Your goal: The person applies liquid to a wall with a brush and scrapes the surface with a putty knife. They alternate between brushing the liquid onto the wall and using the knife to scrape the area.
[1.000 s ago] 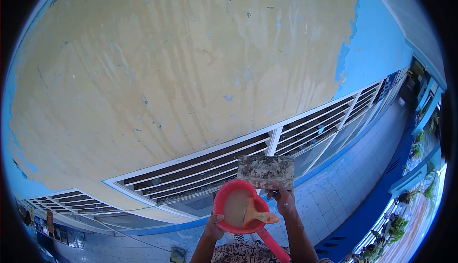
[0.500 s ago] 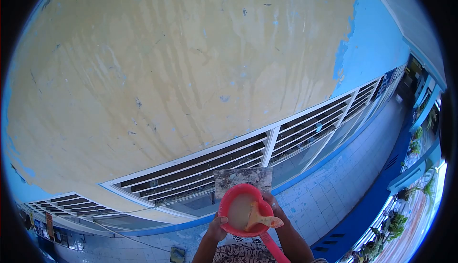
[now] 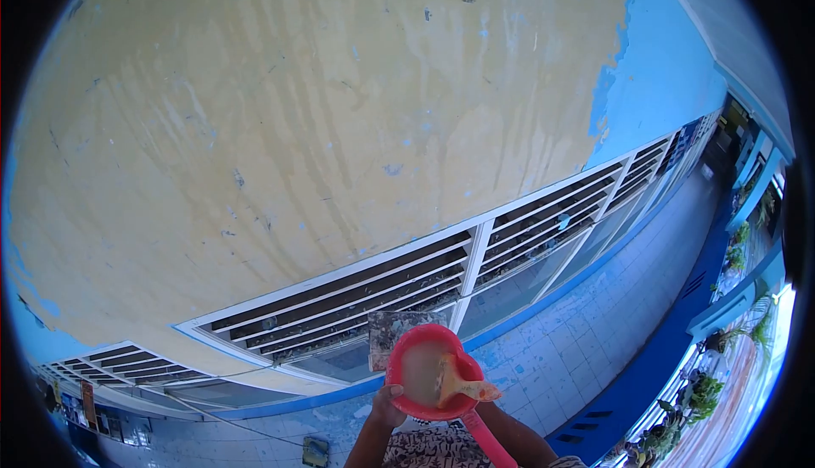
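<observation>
A red plastic dipper (image 3: 393, 364) holds cloudy, pale liquid (image 3: 421, 372). A paintbrush with a wooden handle (image 3: 475, 390) rests in it, its bristle end in the bowl and its handle over the right rim. My left hand (image 3: 388, 407) grips the dipper's left side, thumb on the rim. My right forearm (image 3: 515, 436) reaches up behind the dipper's handle (image 3: 486, 439). The bowl and handle hide my right hand, so its fingers do not show. Just beyond the dipper is a paint-stained board (image 3: 397, 330), partly covered by the bowl.
Ahead rises a tan wall (image 3: 340, 128) with drip streaks and chipped spots, bordered by light blue paint (image 3: 662, 95). Below it runs a white-framed louvered window (image 3: 340, 302). A tiled walkway (image 3: 586, 345) lies far below, with a blue ledge (image 3: 615, 413) and plants (image 3: 705, 396) at right.
My right hand has left the dipper's right rim and dropped out of sight behind it. The board appears farther left and lower. My left hand keeps its hold.
</observation>
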Motion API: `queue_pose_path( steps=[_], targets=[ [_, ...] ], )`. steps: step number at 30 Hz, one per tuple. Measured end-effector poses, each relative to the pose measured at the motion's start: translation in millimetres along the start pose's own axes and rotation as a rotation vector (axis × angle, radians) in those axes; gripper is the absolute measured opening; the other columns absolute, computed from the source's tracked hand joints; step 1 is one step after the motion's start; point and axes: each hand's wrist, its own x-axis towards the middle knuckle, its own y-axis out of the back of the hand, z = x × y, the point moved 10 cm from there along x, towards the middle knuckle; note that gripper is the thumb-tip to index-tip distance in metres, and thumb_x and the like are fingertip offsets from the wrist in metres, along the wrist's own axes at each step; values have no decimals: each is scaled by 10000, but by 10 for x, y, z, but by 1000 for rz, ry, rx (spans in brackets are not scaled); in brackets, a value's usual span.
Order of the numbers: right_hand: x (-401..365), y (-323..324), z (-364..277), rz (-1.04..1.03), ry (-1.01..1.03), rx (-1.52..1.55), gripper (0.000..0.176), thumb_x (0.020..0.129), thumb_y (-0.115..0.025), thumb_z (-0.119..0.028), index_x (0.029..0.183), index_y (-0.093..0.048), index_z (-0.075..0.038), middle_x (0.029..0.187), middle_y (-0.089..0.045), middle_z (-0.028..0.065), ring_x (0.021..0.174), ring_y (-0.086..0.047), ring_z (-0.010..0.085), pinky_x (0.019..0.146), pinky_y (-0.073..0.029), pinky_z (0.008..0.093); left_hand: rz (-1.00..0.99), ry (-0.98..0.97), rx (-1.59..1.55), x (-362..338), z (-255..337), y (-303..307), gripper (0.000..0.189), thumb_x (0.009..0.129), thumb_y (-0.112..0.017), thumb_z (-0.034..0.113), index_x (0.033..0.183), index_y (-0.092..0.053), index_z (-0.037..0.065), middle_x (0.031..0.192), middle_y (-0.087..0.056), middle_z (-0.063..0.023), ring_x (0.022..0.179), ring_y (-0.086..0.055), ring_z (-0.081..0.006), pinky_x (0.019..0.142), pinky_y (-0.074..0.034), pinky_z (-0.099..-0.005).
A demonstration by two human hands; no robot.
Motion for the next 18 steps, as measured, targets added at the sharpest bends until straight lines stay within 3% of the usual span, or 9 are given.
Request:
queue_pose_path(
  steps=[3, 4, 6, 8, 12, 14, 16, 18],
  targets=[
    [14, 261, -70, -143, -14, 127, 674, 907, -592, -514, 1297, -553, 34, 1197, -662, 186, 1056, -650, 329, 981, -497, 435, 47, -22, -56, -18, 80, -122, 795, 768, -669, 280, 1445, -382, -22, 1405, -516, -190, 1269, -535, -334, 1078, -434, -469],
    [-619, -85, -88, -144, -15, 130, 674, 907, -592, -514, 1297, -553, 34, 1197, -662, 186, 1056, -650, 329, 981, -497, 435, 56, -55, -82, -30, 132, -163, 796, 761, -668, 277, 1442, -384, -23, 1403, -517, -191, 1266, -536, -338, 1075, -438, -469],
    [-39, -1396, -321, 240, 12, -42, 694, 884, -631, -491, 1350, -527, 14, 1213, -656, 183, 1098, -633, 325, 1012, -473, 449, 53, -34, -68, -47, 93, -32, 799, 759, -670, 279, 1441, -384, -23, 1403, -515, -193, 1267, -534, -341, 1074, -438, -468],
    [29, -1782, -825, 325, 329, -430, 731, 878, -646, -481, 1412, -479, -10, 1224, -653, 165, 1132, -613, 322, 1048, -438, 451, 43, -15, -52, -43, 87, -11, 802, 756, -672, 281, 1441, -385, -22, 1403, -514, -195, 1268, -533, -343, 1074, -438, -467],
    [158, -2318, -1530, 369, 535, -746, 668, 892, -675, -409, 1403, -511, -12, 1261, -646, 156, 1193, -588, 297, 1082, -404, 430, 11, -24, -85, -84, 188, -124, 778, 764, -691, 261, 1426, -401, -30, 1378, -538, -193, 1257, -547, -334, 1071, -445, -462],
    [392, -2846, -1568, 240, 386, -1344, 565, 892, -708, -308, 1348, -578, -1, 1306, -632, 152, 1225, -577, 276, 1069, -421, 419, -14, -15, -121, -86, 179, -153, 752, 772, -706, 237, 1410, -419, -37, 1360, -558, -189, 1251, -556, -327, 1074, -445, -457],
    [635, -3149, -1470, 159, 287, -1345, 525, 869, -745, -271, 1310, -622, -14, 1330, -622, 148, 1207, -595, 248, 1040, -453, 398, 30, -2, -72, -86, 157, -94, 770, 769, -717, 253, 1417, -414, -32, 1361, -559, -183, 1253, -556, -318, 1076, -443, -455],
    [935, -3229, -1149, 45, 18, -1531, 535, 863, -754, -295, 1309, -626, -28, 1277, -655, 152, 1138, -636, 213, 974, -504, 362, 47, 24, -32, -88, 114, -50, 786, 764, -698, 273, 1428, -402, -26, 1377, -542, -187, 1254, -551, -327, 1073, -442, -461]
  ],
)
